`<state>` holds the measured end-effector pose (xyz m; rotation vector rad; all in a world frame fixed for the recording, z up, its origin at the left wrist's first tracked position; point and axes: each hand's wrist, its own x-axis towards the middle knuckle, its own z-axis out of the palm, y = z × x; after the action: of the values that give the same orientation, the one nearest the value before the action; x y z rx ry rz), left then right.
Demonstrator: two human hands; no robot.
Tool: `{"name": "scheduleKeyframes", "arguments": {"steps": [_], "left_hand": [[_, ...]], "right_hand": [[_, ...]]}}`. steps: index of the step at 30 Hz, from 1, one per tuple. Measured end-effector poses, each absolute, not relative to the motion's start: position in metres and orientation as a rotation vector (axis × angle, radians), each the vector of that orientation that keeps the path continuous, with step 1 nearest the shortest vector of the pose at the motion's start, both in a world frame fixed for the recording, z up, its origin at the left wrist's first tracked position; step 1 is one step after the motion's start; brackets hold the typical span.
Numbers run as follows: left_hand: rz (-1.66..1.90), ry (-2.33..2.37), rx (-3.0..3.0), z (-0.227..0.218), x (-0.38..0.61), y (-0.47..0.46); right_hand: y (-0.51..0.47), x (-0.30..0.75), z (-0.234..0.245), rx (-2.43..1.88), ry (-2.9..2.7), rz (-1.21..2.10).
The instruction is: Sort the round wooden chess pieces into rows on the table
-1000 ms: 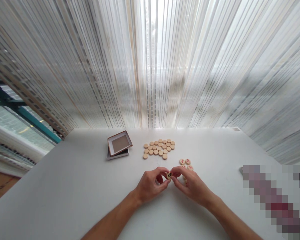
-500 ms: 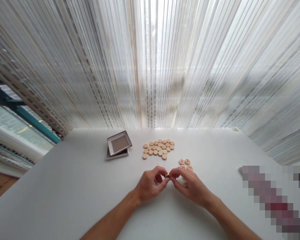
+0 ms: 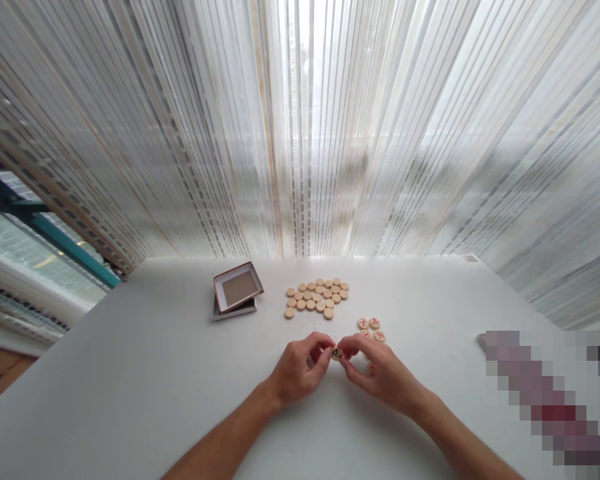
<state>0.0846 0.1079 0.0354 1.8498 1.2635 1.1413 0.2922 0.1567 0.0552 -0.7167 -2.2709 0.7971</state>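
Between the fingertips of both hands is a round xiangqi piece point(image 3: 337, 353), its dark-marked face tipped toward me. My left hand point(image 3: 303, 365) pinches it from the left, and my right hand point(image 3: 373, 367) pinches it from the right. Just beyond the right hand lie several pieces with red characters point(image 3: 375, 323), face up and partly covered by that hand. Farther back, a loose group of plain pale discs point(image 3: 311, 305) lies with no marks showing.
An open box lid point(image 3: 240, 288) rests tilted on a shallow grey tray point(image 3: 234, 312) at the back left of the white table point(image 3: 130, 373). A pleated curtain point(image 3: 300, 133) hangs along the back edge. At the right, a blurred-out area hides part of the table.
The xiangqi piece has turned between my fingertips, so more of its marked face shows. Both hands have stayed nearly in place.
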Motion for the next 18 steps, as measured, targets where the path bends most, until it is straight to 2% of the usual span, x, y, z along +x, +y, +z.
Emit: {"name": "scheduleKeyframes", "arguments": {"steps": [18], "left_hand": [[1.163,1.227,1.894,0.0365,0.0865,0.1068]], "right_hand": [[0.1571,0.2931,0.056,-0.732,-2.265,0.779]]}}
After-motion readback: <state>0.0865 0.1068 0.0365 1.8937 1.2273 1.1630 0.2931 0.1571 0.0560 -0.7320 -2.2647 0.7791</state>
